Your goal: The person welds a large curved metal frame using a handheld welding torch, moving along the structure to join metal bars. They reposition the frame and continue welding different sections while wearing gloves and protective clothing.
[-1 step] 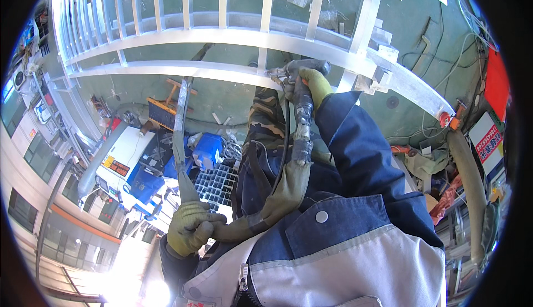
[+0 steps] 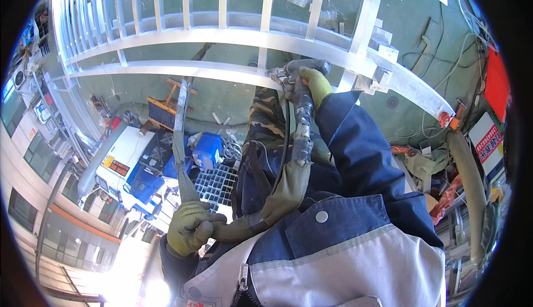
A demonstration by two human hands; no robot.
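Observation:
In a yellow-green work glove, my right hand [image 2: 315, 85] grips a dark grey welding torch [image 2: 297, 68]. Its nose points left, close against the lower rail of a silvery metal frame with bars [image 2: 222, 71]; whether it touches I cannot tell. A thick cable in a grey-green sleeve [image 2: 288, 187], bound with shiny tape near the torch, loops down across my lap. My left hand [image 2: 190, 228], also gloved, is closed round this sleeved cable at the lower left, and from there the cable runs back up past the floor grating. The torch's tip is partly hidden.
To the left stand a white machine [image 2: 126, 150], a blue jug [image 2: 207, 150] and an orange-edged brush [image 2: 161, 113]. A black grating [image 2: 217, 185] lies beside my legs. On the right are a thick hose [image 2: 465, 190], a red panel [image 2: 496, 85], a sign board [image 2: 486, 140] and loose cables.

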